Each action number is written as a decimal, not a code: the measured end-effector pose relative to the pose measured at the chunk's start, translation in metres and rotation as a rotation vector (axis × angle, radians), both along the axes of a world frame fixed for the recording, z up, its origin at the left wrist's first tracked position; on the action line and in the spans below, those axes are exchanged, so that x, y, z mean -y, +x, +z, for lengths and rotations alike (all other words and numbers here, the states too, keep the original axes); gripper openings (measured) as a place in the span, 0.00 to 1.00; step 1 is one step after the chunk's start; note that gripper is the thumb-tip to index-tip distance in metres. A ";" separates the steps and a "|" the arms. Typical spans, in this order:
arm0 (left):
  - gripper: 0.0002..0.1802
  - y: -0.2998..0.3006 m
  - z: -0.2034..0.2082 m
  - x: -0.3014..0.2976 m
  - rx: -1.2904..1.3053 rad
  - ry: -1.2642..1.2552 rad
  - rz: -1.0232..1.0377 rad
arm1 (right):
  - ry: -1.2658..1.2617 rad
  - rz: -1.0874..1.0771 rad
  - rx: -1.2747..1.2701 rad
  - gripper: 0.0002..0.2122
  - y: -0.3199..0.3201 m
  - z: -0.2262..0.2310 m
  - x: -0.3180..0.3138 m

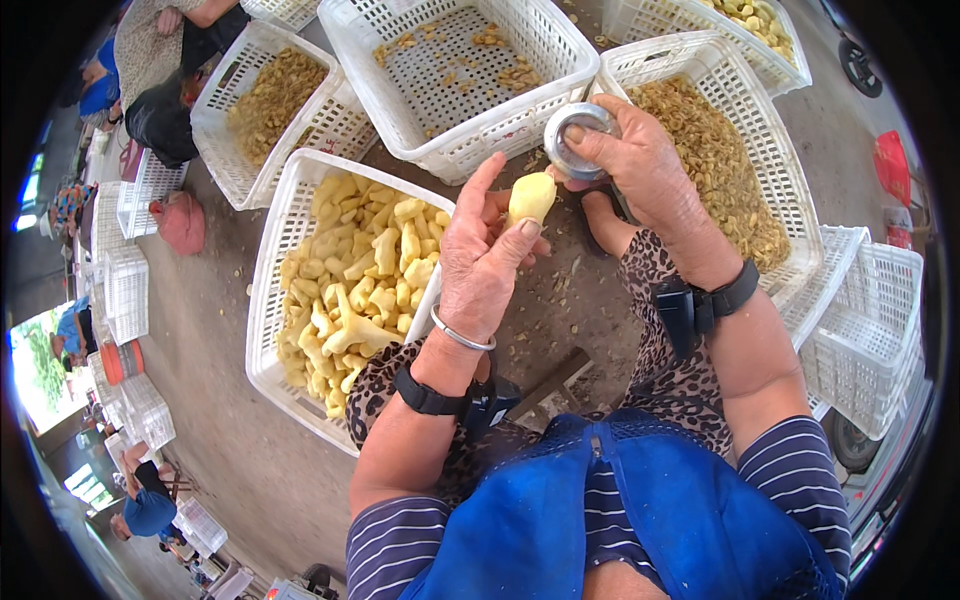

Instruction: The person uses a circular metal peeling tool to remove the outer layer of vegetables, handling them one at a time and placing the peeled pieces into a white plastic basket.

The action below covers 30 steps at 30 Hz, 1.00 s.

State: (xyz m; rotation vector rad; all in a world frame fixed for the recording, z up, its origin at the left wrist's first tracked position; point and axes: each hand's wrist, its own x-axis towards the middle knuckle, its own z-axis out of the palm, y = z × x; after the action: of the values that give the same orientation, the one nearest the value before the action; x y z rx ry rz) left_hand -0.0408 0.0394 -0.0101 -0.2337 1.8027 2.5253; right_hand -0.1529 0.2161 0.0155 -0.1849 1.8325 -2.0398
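Floor (pixel 215 330), one root (pixel 532 197) (one disc (pixel 564 156))

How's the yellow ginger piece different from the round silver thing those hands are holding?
The ginger piece is pale yellow; the round metal piece is shiny silver. The ginger piece is chunky and longish, while the round metal piece looks disc-shaped. The left hand holds the ginger piece; the right hand holds the round metal piece. Both are held up.
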 end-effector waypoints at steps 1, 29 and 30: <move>0.38 0.000 0.003 0.000 -0.012 -0.007 0.001 | -0.035 -0.003 -0.037 0.13 -0.001 0.003 -0.002; 0.36 0.003 -0.002 -0.001 -0.139 -0.290 0.048 | -0.094 0.014 0.157 0.23 -0.006 -0.008 -0.006; 0.34 0.003 -0.004 0.003 -0.136 -0.238 0.043 | -0.094 0.008 0.158 0.22 -0.007 -0.007 -0.007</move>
State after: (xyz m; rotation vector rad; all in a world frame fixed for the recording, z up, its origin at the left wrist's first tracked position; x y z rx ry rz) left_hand -0.0379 0.0367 -0.0139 -0.1090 2.1737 2.4037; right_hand -0.1598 0.2229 0.0087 -0.0543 1.6400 -2.0736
